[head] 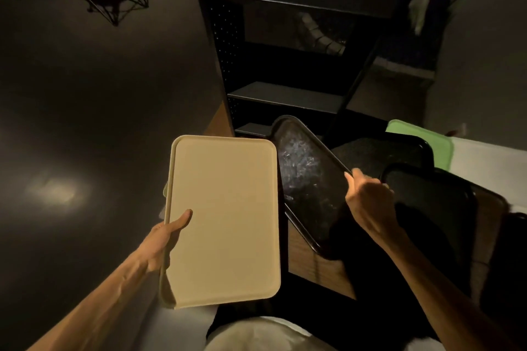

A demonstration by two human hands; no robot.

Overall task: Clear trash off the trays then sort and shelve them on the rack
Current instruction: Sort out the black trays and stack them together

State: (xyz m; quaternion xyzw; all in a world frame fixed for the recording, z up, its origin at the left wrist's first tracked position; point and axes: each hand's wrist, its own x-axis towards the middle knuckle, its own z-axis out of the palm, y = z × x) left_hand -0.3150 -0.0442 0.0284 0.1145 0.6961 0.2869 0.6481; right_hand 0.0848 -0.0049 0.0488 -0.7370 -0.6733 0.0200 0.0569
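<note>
Holding 2 trays apart, likely to sort them by color: the left hand [159, 239] grips the beige tray [225, 219] by its edge, thumb on top, while the right hand [368, 199] pinches the black tray [305, 177], tilted before the rack [285, 94].

The room is dim. A dark, smooth floor [94, 111] fills the left side, and a soft patch of light [52, 189] shines on it. Far off at the top left stand thin black metal chair legs [114, 0]. A pale grey wall [484, 65] is on the right. A brown wooden tabletop [310, 259] shows below.
</note>
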